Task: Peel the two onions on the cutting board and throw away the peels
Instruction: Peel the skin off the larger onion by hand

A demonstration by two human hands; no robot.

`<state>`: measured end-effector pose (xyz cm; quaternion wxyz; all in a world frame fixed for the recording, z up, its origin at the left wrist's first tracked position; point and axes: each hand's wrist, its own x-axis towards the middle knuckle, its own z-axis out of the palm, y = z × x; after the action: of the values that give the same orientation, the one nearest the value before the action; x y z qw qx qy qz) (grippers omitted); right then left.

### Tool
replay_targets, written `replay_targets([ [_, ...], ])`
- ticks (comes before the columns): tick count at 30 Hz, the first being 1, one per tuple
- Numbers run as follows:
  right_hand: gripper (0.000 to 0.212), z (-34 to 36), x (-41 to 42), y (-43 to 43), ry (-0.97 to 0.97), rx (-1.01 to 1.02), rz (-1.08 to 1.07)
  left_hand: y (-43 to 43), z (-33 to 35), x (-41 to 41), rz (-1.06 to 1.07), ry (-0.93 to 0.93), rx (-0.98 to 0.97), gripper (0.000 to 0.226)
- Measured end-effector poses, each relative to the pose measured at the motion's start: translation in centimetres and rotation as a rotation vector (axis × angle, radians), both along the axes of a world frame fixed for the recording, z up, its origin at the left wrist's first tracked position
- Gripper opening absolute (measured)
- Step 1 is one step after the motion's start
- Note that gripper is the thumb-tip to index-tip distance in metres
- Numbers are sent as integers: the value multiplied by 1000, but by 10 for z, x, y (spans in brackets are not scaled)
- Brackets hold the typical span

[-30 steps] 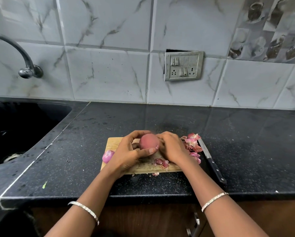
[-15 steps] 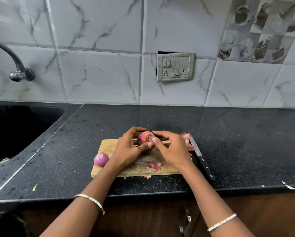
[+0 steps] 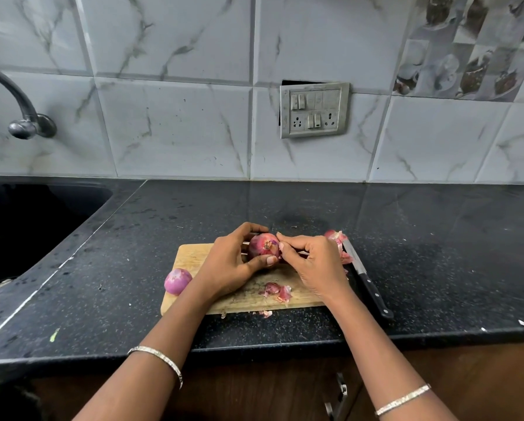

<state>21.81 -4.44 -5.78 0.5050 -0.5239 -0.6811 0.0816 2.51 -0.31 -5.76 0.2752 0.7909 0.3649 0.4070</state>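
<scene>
Since a second ago, the red onion (image 3: 262, 243) has turned in the grip: its smooth side showed then, and now its dry brown root stub faces outward. It is held just above the far edge of the board.

Behind the grip rises a wall (image 3: 179, 126) of glossy, grey-veined marble tiles. On the wall, beyond the grip and a little to its right, is a metal switch plate (image 3: 314, 110). Under the grip spreads a black speckled stone counter (image 3: 436, 253). A dark sink (image 3: 27, 226) is sunk into it far to the left, beneath a curved metal tap (image 3: 24, 117).

Directly below the grip lies a pale rectangular wooden cutting board (image 3: 191, 253), scored with cuts. To the right of the grip, a knife (image 3: 367, 281) with a riveted black handle lies along the board's edge.

The left hand (image 3: 227, 262) is clasped round the onion, fingers over the top and thumb beneath. The right hand (image 3: 312, 265) is curled, with its thumb and forefinger tips pinching the skin on the onion's right side. Each wrist wears a thin silver bangle.

To the left of the grip and nearer, a second onion (image 3: 178, 281), round and shiny pink, sits at the board's left edge. Papery pink peels (image 3: 277, 291) lie on the board below the grip. More peels (image 3: 336, 238) are heaped just to its right, by the knife tip. Tiny scraps (image 3: 265, 313) lie on the counter off the board's near edge.
</scene>
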Motion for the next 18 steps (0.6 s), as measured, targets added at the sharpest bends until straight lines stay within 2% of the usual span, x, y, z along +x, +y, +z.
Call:
replay_targets([
  [5,21,-3,-4,-1,-43,66,-70,-1,-1,0,4,3,26,57],
  [10,13,-2,-3,-3,-4,106,-98,-3,0,-2,24,-9,55,54],
  [14,17,1,-2,-8,20,174,-164,0,-1,-2,34,6,89,53],
  [18,13,3,-5,-13,-18,155,-132,1,-3,-2,38,18,109,57],
])
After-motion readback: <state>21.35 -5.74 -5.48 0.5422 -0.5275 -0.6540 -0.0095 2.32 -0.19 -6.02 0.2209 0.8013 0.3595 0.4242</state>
